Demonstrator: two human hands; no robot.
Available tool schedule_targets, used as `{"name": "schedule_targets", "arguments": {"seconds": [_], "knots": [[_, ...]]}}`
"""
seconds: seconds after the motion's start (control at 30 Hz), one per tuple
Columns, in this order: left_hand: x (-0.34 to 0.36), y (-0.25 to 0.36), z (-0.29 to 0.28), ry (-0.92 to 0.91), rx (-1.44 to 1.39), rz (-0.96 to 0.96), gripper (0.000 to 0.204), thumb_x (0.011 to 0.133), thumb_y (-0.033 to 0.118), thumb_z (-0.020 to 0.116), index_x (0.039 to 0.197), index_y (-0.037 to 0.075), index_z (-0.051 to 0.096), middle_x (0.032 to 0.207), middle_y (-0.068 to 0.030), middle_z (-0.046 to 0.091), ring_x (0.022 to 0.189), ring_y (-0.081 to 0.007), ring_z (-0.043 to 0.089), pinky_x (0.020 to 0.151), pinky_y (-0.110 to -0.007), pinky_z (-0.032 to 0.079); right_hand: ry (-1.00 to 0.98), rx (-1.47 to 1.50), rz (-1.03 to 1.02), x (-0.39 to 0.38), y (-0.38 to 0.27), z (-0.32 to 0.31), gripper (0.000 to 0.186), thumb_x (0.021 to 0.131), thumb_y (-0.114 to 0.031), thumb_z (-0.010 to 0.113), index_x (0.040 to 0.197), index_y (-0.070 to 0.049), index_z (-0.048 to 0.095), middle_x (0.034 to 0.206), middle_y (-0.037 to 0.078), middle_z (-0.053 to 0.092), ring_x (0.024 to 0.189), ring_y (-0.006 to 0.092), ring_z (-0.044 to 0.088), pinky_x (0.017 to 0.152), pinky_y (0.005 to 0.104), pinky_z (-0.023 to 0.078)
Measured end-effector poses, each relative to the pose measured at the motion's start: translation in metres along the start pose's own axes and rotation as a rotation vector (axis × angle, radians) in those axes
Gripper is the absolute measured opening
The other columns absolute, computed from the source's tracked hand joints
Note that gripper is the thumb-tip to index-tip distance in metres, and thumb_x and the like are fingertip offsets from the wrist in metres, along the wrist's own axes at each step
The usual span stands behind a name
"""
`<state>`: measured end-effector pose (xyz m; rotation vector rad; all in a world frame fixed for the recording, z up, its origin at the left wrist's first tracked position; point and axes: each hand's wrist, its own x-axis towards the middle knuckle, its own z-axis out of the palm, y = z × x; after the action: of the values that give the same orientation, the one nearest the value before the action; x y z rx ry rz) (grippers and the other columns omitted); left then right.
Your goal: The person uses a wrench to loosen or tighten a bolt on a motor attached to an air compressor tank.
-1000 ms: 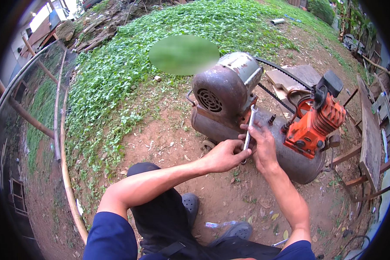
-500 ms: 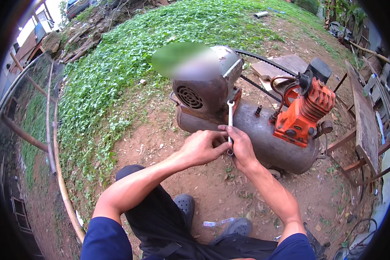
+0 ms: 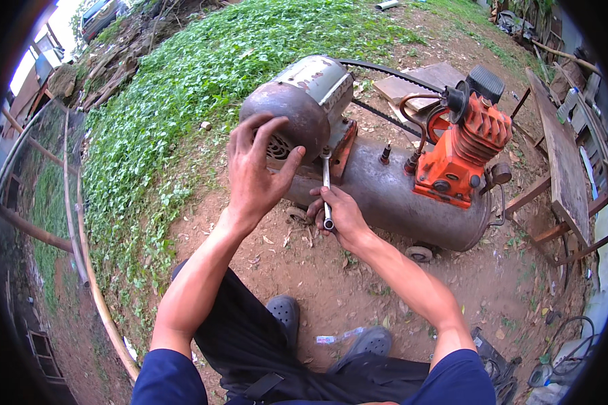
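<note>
A combination wrench [image 3: 327, 177] is held in my right hand [image 3: 344, 214], its upper end on a bolt at the foot of the electric motor [image 3: 289, 102]. The lower, ring end sticks out past my fingers. Spread fingers of my left hand [image 3: 255, 165] are raised in front of the motor's rounded, vented end cover; I cannot tell whether they touch it. The motor sits by a rusty orange bracket [image 3: 345, 152] on the grey air compressor tank [image 3: 392, 192]. A black drive belt [image 3: 390, 71] runs from the motor toward the orange compressor pump [image 3: 463, 158].
Wooden boards [image 3: 415, 84] lie behind the tank, and a wooden bench [image 3: 557, 158] stands to the right. Bamboo poles [image 3: 91, 270] and netting line the left side. A clear plastic bottle [image 3: 339, 336] lies between my shoes. Cables [image 3: 567, 351] are at lower right.
My left hand has left the wrench and moved up and left to the motor's end cover, opening its fingers. The wrench's upper end has come down onto the bolt at the motor's foot.
</note>
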<state>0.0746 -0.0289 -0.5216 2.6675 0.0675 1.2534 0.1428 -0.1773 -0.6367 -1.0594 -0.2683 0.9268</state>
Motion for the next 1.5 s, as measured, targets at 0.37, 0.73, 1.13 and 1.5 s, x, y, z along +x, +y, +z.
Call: {"name": "schedule_targets", "arguments": {"seconds": [0.37,0.73,1.13,1.5], "knots": [[0.010,-0.017,0.037,0.024,0.160,0.038,0.090,0.073,0.055,0.077,0.145,0.017,0.038,0.152,-0.0251,0.021,0.143,-0.0440,0.018,0.114,-0.058,0.015,0.049,0.096,0.030,0.013,-0.009,0.016,0.030,0.106,-0.026,0.036,0.116,-0.001,0.050,0.079,0.010,0.064,0.047,0.0133,0.053,0.039,0.0265,0.039],[0.012,-0.021,0.061,0.114,0.212,0.067,0.089,0.075,0.053,0.075,0.144,0.013,0.035,0.150,-0.0246,0.023,0.141,-0.0442,0.019,0.113,-0.057,0.015,-0.084,0.068,0.130,0.006,-0.034,-0.053,0.028,0.103,-0.022,0.047,0.118,0.001,0.052,0.060,-0.006,0.035,0.039,0.0051,0.030,0.035,0.0229,0.022],[0.014,-0.016,0.069,0.173,0.225,0.041,0.087,0.075,0.049,0.076,0.142,0.011,0.037,0.149,-0.0253,0.026,0.140,-0.0449,0.022,0.113,-0.057,0.018,-0.053,-0.246,0.041,-0.011,-0.042,-0.077,0.032,0.102,-0.024,0.047,0.113,0.002,0.060,0.065,-0.001,0.052,0.039,0.0052,0.040,0.034,0.0222,0.028],[0.014,-0.019,0.069,0.178,0.193,0.055,0.086,0.074,0.051,0.076,0.140,0.013,0.039,0.149,-0.0243,0.026,0.139,-0.0467,0.021,0.112,-0.060,0.018,0.017,-0.039,-0.025,0.006,-0.025,-0.031,0.033,0.104,-0.023,0.040,0.120,0.003,0.050,0.069,0.004,0.057,0.041,0.0094,0.049,0.036,0.0256,0.034]]}}
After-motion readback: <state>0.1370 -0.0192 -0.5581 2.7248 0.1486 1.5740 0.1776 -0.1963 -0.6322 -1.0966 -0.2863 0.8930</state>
